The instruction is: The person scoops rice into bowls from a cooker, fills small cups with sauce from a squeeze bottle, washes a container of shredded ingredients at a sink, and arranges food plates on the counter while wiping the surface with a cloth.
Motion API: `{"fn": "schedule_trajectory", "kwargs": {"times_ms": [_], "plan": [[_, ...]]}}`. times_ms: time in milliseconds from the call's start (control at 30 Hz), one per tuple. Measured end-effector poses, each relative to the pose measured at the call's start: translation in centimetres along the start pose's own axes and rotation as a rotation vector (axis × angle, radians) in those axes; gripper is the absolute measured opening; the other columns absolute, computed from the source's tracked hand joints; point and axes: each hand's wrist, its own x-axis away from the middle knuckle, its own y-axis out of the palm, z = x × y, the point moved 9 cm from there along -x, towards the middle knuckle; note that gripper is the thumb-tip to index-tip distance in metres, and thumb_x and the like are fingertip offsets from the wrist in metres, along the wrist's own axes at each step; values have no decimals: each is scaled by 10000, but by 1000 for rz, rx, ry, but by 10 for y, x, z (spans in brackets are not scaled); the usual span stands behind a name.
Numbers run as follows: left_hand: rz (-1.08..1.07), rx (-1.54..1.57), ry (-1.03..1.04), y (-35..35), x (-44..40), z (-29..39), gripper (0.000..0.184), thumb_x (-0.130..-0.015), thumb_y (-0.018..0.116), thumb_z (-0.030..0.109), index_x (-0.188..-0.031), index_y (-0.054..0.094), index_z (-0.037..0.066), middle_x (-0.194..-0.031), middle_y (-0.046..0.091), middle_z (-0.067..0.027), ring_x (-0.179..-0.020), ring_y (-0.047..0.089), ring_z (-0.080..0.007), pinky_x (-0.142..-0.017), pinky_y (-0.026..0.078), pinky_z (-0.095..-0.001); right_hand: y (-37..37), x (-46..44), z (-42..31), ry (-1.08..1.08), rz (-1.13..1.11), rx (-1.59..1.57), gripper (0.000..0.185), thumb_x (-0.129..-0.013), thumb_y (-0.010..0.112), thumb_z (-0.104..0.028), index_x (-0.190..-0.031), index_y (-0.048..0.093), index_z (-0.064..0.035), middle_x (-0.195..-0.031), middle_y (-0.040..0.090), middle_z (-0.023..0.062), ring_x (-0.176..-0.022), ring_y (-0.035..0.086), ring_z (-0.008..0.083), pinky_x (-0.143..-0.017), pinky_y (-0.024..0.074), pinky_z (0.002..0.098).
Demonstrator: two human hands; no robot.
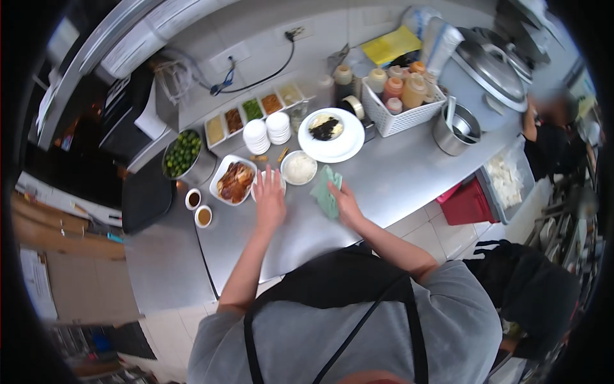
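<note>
My left hand (pixel 271 206) is stretched out with its fingers apart, over a small white dish (pixel 255 192) that it mostly covers. I cannot tell whether the fingers touch that dish. A crumpled green cloth (pixel 327 193) is gripped in my right hand (pixel 346 206), just above the steel counter. Left of my left hand sits a white square dish with browned roasted meat (pixel 235 182). Between and beyond my hands stands a bowl of white rice (pixel 299 168). Two small cups of sauce, one dark (pixel 193 199) and one amber (pixel 203 216), stand at the left.
Behind are a white plate (pixel 348 150) with a bowl on it, stacked small white dishes (pixel 256 136), a condiment tray (pixel 233 120) and a basket of squeeze bottles (pixel 404 118). A pot of green limes (pixel 183 157) stands left; a steel pot (pixel 455 134) right. Another person (pixel 551 137) is at far right.
</note>
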Motion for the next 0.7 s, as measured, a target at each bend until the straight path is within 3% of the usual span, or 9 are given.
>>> {"fn": "schedule_trajectory", "kwargs": {"times_ms": [33,67,133,233,400,533,600,633,700], "plan": [[-5,-84,17,3,1,20,559,-800,515,149,-1315,315,56,-1409,201,-145,-1304,125,-389,-1019,131,-552,2,10,-6,-21,20,-7,399,-861,517,-211,-1213,433,-42,-1046,565,99,-952,544,182,-784,434,301],[-63,-119,60,4,1,51,570,-806,503,155,-1323,291,41,-1417,154,-171,-1306,98,-401,-1015,120,-560,19,28,-44,-402,-15,310,406,-860,513,-193,-1222,427,-30,-1033,575,111,-965,548,196,-812,427,304],[-115,-152,113,8,0,101,582,-811,491,161,-1331,266,26,-1425,106,-196,-1308,71,-414,-1012,108,-569,51,61,-85,-783,-36,638,413,-859,510,-174,-1231,420,-17,-1020,585,124,-977,551,210,-839,420,308],[4,274,154,5,-8,140,616,-769,518,144,-1321,278,14,-1417,89,-231,-1302,56,-435,-1003,91,-590,43,69,-113,-833,137,766,405,-856,506,-151,-1223,432,2,-1010,594,137,-1000,545,218,-876,398,306],[9,274,125,32,-34,175,701,-756,543,149,-1341,195,-20,-1397,-14,-293,-1298,17,-449,-1023,81,-553,-13,18,-108,-467,-135,305,333,-877,479,-143,-1189,482,-25,-985,587,89,-958,544,185,-857,408,294],[7,433,239,17,-59,224,666,-801,506,80,-1354,146,-16,-1424,11,-230,-1322,54,-380,-1050,141,-449,-70,0,-154,-287,-21,17,347,-885,489,-213,-1183,492,-35,-1027,567,91,-977,525,176,-880,399,284],[-96,1590,-18,28,-62,237,636,-828,445,-25,-1370,113,-1,-1437,21,-187,-1314,175,-307,-1035,226,-383,-72,14,-181,-195,-74,-494,377,-883,498,-291,-1179,497,-57,-961,573,64,-911,538,166,-826,429,279],[-193,1856,-324,51,-60,245,595,-838,442,-38,-1364,167,6,-1420,193,-116,-1275,287,-228,-1005,277,-339,-75,8,-178,-216,-80,-434,363,-880,502,-328,-1092,523,-33,-887,579,61,-804,559,162,-714,466,283],[-250,1867,-383,84,-57,253,574,-833,456,-36,-1351,213,2,-1374,280,-117,-1242,336,-208,-986,302,-321,-103,-5,-164,-167,11,-244,354,-887,481,-346,-1021,539,-24,-842,578,58,-750,552,144,-666,453,279]]}}
